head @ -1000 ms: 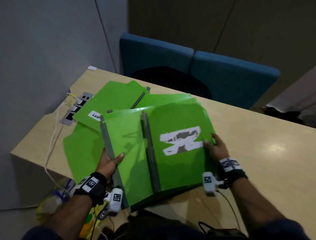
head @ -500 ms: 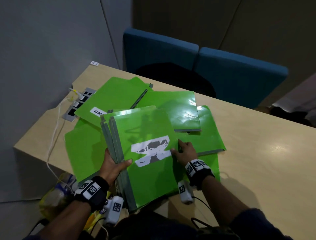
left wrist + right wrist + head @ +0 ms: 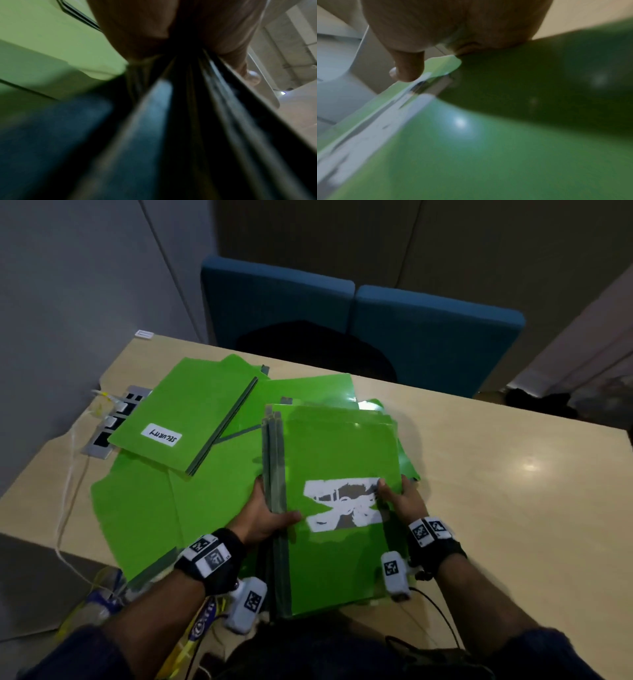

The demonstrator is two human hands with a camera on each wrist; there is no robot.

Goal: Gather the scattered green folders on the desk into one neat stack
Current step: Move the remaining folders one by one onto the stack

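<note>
A bundle of several green folders [image 3: 339, 453] with grey spines is held above the desk [image 3: 513, 508]; its top cover bears a torn white label [image 3: 342, 503]. My left hand [image 3: 270, 515] grips the spine side, thumb on top, fingers beneath. My right hand [image 3: 397, 498] pinches the right edge, thumb on the label. In the left wrist view the dark spines [image 3: 197, 108] fan out under my thumb; in the right wrist view my thumb [image 3: 407, 67] lies on the green cover [image 3: 488, 148]. More green folders lie beneath, among them one labelled SECURITY [image 3: 185, 419] and flat ones [image 3: 144, 508] at the left.
A power strip [image 3: 113, 422] with a white cable [image 3: 68, 491] sits at the desk's left edge. Blue chairs [image 3: 359, 313] stand behind the desk. A grey wall [image 3: 68, 285] is close at the left. A plastic bag [image 3: 92, 611] hangs below the desk's near-left corner.
The two held folders were slid together into one bundle. My right hand moved left onto the label, and the bundle turned and shifted right over the folders lying on the desk.
</note>
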